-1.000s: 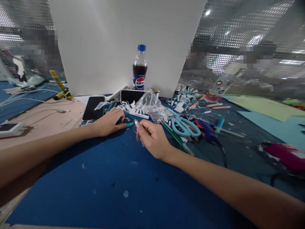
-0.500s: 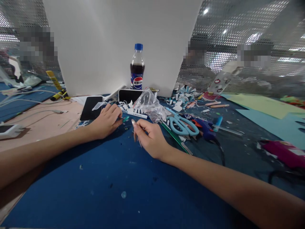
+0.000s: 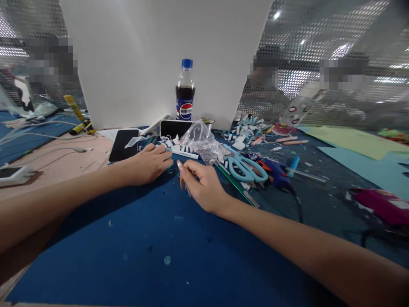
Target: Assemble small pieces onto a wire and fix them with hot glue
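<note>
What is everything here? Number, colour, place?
Board: one, white, back
Cola bottle: one, dark, before board
Phones: two, black, left and centre
Bag: one, clear, centre
Marker: one, white, beside bag
Scissors: one, light blue, beside bag
Glue gun: one, blue, beside scissors
Scraps: many, white and blue, behind scissors
Sheets: two visible, yellow and blue, right
Tumbler: one, clear, back right
Unclear object: one, magenta, far right
Sliver: one, teal, between hands
Mat: one, blue, foreground
Rest: uncounted
Left hand: one, beside marker
Right hand: one, beside scissors

Pepsi's Chinese name, "百事可乐", on the label (image 3: pixel 184 111) of the bottle (image 3: pixel 185 93)
</note>
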{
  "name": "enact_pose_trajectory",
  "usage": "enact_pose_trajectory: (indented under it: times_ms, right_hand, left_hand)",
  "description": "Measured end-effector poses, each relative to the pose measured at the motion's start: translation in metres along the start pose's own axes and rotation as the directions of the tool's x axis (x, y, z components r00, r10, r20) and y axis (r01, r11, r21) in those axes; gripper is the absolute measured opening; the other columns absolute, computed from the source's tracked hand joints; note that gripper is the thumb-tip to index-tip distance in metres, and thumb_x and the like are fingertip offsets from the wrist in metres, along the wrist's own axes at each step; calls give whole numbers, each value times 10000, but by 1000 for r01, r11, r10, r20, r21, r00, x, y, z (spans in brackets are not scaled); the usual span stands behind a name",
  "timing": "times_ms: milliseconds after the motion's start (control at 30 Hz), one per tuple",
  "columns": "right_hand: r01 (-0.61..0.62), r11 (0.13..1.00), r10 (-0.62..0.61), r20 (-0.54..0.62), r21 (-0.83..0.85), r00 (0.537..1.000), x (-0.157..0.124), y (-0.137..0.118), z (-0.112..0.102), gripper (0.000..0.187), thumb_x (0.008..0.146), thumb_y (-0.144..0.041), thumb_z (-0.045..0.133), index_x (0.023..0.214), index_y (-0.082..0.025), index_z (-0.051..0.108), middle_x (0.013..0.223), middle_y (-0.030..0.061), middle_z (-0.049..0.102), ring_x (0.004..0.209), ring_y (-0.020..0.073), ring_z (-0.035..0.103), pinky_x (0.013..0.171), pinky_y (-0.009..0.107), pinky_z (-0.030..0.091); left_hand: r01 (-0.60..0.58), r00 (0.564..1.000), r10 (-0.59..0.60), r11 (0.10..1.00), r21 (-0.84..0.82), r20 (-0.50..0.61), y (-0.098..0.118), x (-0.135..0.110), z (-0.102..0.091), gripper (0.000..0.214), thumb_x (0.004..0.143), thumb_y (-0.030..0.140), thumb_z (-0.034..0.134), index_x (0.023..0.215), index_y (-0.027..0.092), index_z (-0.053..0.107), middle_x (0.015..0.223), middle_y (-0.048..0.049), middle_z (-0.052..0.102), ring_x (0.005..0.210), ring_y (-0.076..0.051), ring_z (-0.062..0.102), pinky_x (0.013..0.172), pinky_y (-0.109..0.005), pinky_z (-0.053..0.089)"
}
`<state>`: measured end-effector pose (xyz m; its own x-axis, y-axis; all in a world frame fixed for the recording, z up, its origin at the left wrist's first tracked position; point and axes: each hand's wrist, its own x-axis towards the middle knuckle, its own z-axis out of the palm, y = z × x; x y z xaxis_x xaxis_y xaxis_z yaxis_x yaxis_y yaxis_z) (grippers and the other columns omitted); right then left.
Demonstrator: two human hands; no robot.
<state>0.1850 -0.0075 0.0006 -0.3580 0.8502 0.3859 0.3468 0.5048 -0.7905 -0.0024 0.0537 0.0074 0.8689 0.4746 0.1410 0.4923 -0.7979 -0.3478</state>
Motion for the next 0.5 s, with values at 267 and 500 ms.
enact_pose_trajectory:
  times_ms: [267,500]
  right_hand:
    - [21,999,-22,-5,-36,1000,0,0,1,354,908,-273,403,578,-168,481,473,-39,456,431,73,449,491,224,349]
    - [38,998,-38,0,-57,999,0,-1,0,352,907,-253,406,573,-168,480,474,-35,464,432,74,450,485,221,350]
  left_hand:
    - [-57,998,53,988,146,32,-2,-2,5,218,828,78,362,816,151,567,837,-97,583,828,-238,439,668,-351,253]
    - [-89,995,85,993,73,60,-7,-1,4,214,833,78,364,840,169,557,869,-86,588,857,-222,434,679,-335,272]
